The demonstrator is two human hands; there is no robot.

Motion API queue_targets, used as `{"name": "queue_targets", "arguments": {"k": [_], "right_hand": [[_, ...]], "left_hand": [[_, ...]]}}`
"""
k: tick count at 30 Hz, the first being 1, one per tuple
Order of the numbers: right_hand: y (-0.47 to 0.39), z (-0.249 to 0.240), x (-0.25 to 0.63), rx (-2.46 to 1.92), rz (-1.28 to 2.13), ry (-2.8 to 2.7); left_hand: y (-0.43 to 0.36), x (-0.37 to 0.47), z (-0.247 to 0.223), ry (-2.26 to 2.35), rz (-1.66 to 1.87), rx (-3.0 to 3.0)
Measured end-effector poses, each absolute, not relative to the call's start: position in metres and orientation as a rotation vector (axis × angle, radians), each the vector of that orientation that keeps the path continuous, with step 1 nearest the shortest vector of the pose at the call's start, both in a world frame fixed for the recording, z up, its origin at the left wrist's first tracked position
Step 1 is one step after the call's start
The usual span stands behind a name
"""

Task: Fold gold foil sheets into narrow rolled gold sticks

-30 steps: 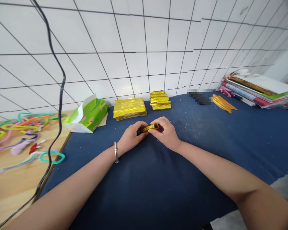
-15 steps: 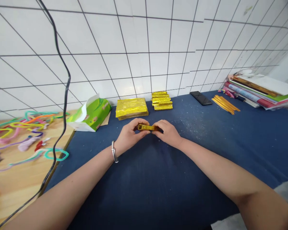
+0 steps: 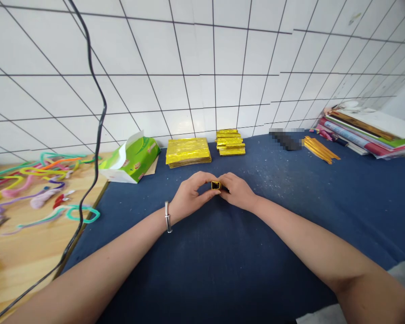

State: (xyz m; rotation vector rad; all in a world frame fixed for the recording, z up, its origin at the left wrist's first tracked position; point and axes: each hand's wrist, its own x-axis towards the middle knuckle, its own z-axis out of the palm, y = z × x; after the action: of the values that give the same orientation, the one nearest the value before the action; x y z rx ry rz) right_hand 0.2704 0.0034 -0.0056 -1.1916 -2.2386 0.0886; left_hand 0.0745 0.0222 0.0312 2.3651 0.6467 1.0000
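Observation:
Over the blue cloth, my left hand (image 3: 190, 194) and my right hand (image 3: 239, 191) meet around a small folded piece of gold foil paper (image 3: 216, 185). Its squarish end faces me and shows a dark hollow inside. The left thumb and fingers pinch it from the left, while the right fingers close on it from the other side and cover most of it. A stack of gold foil paper (image 3: 188, 151) lies just beyond my left hand. Beside that stack, folded gold strips (image 3: 230, 143) are piled behind my right hand.
A green tissue pack (image 3: 135, 157) lies at the left, near a wooden board (image 3: 30, 261) with coloured pipe cleaners (image 3: 83, 214). A black cable (image 3: 97, 144) hangs across the left. Flat gold strips (image 3: 320, 150), a pixelated dark object (image 3: 285, 139) and stacked books (image 3: 361, 135) lie right.
The gold foil paper has turned from a long side view to its hollow end facing me. My hands have come closer together, and the camera view has shifted slightly.

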Motion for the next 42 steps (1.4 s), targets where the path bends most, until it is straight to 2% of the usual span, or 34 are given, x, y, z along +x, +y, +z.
{"name": "queue_targets", "arguments": {"k": [9,18,27,37,42], "right_hand": [[0.001,-0.002,0.267,-1.273,0.077,-2.263],[0.002,-0.002,0.269,-1.257,0.092,-2.264],[0.000,0.000,0.272,-1.255,-0.016,-2.291],[0.001,-0.003,0.273,-1.271,-0.095,-2.318],[0.001,-0.002,0.273,-1.279,-0.098,-2.295]], "left_hand": [[0.027,0.073,0.025,0.638,1.119,2.576],[0.027,0.068,0.030,0.627,1.048,2.773],[0.030,0.058,0.064,0.461,0.758,2.826],[0.034,0.045,0.081,0.454,0.419,3.290],[0.040,0.044,0.076,0.509,0.472,3.352]]}}
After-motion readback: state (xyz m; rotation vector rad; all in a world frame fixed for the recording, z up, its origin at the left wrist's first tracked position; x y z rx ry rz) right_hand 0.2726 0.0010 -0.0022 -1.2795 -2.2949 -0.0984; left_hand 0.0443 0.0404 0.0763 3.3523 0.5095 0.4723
